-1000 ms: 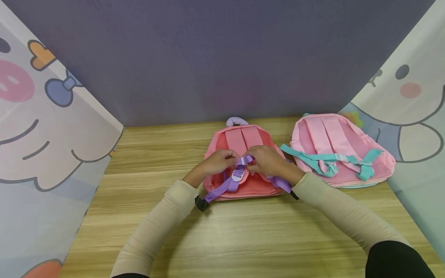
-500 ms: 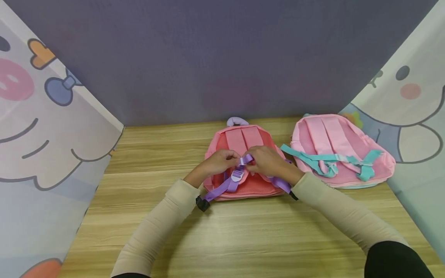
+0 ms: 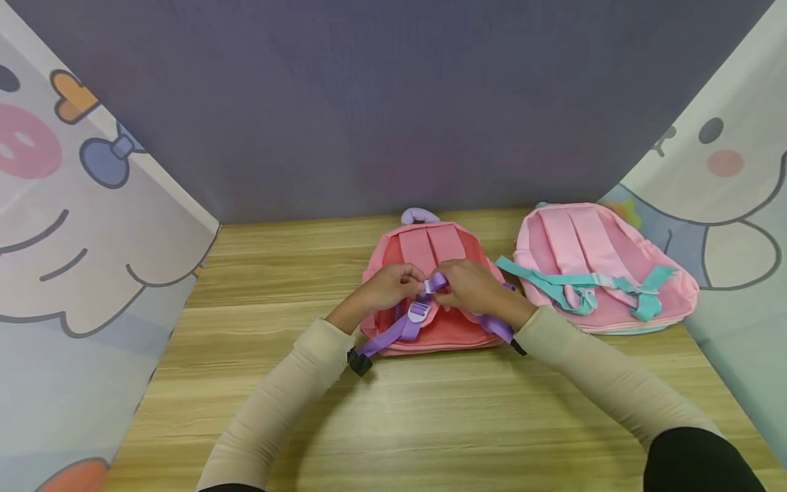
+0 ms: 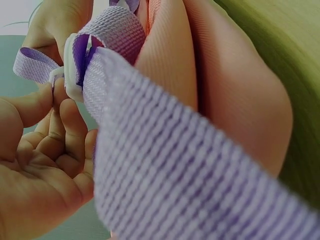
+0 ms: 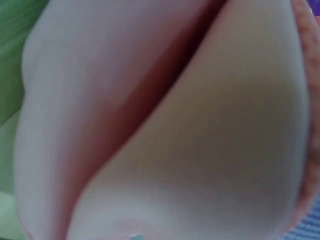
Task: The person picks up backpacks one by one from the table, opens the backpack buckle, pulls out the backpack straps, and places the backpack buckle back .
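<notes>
A coral-pink backpack (image 3: 451,333) lies on the table with its straps facing up. My left hand (image 3: 386,287) pinches the purple webbing strap (image 4: 52,92) right at a small white buckle (image 3: 428,287). On the other side, my right hand (image 3: 472,283) pinches the looped part of the strap (image 3: 437,281), its fingertips partly hidden. A larger white slide buckle (image 3: 419,312) sits on the purple strap just below the hands. In the left wrist view, this slide buckle (image 4: 73,67) appears close by the left fingertips. Blurred pink fabric (image 5: 200,130) fills most of the right wrist view.
A light-pink backpack (image 3: 664,301) with teal straps (image 3: 553,277) lies to the right. Black wrist-worn pieces (image 3: 359,362) hang by the left cuff. The wood-grain table (image 3: 393,424) meets a dark back wall (image 3: 393,102), and cartoon-printed panels (image 3: 74,239) flank both sides.
</notes>
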The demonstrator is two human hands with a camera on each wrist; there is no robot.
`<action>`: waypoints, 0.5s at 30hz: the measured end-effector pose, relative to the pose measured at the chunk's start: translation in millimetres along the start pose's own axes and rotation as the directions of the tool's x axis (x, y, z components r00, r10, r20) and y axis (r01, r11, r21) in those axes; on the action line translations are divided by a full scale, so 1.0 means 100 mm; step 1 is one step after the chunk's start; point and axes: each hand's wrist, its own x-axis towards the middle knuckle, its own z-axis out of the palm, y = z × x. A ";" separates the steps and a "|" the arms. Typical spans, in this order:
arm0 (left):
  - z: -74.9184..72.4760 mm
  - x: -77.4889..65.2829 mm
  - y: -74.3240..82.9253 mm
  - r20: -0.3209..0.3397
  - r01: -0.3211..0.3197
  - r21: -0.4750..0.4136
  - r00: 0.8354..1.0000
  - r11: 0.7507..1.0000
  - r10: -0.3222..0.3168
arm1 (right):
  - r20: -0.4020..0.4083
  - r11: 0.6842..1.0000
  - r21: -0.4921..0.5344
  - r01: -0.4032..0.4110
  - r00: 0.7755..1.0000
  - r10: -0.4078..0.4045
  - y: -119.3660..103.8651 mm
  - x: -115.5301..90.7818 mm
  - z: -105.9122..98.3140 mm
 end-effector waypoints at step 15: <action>0.01 -0.02 0.05 -0.031 0.074 0.032 0.997 0.997 -0.073 | 0.030 1.000 0.009 -0.021 0.999 0.021 -0.06 0.00 -0.03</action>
